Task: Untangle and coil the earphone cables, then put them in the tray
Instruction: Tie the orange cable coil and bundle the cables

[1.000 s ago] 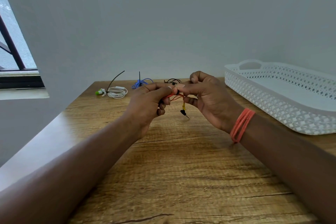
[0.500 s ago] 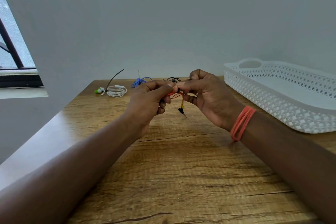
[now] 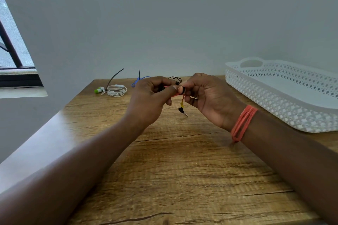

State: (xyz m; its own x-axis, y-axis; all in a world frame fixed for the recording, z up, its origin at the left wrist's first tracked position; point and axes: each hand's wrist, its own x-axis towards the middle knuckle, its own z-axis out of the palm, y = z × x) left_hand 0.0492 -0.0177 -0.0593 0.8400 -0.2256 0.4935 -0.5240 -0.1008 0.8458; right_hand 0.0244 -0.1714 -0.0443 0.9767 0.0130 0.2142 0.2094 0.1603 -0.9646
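Observation:
Above the middle of the wooden table, my left hand (image 3: 151, 97) and my right hand (image 3: 208, 97) meet and both pinch an orange earphone cable (image 3: 182, 99). Its yellow-tipped black jack plug (image 3: 182, 110) hangs down between the hands. Most of the cable is hidden inside my fingers. A coiled white earphone with green buds (image 3: 115, 91) lies at the back left. A blue cable (image 3: 136, 81) and a black cable (image 3: 176, 79) lie behind my hands, partly hidden. The white perforated tray (image 3: 270, 97) stands on the right.
The wooden table (image 3: 182, 170) ends at a wall close behind the cables and at a ledge on the left. Two black ties (image 3: 115, 76) stick up near the white and blue cables. A window (image 3: 11, 60) is at far left. Orange bands circle my right wrist.
My hands have stayed together at the same spot, working the orange cable. The hanging jack plug has swung slightly.

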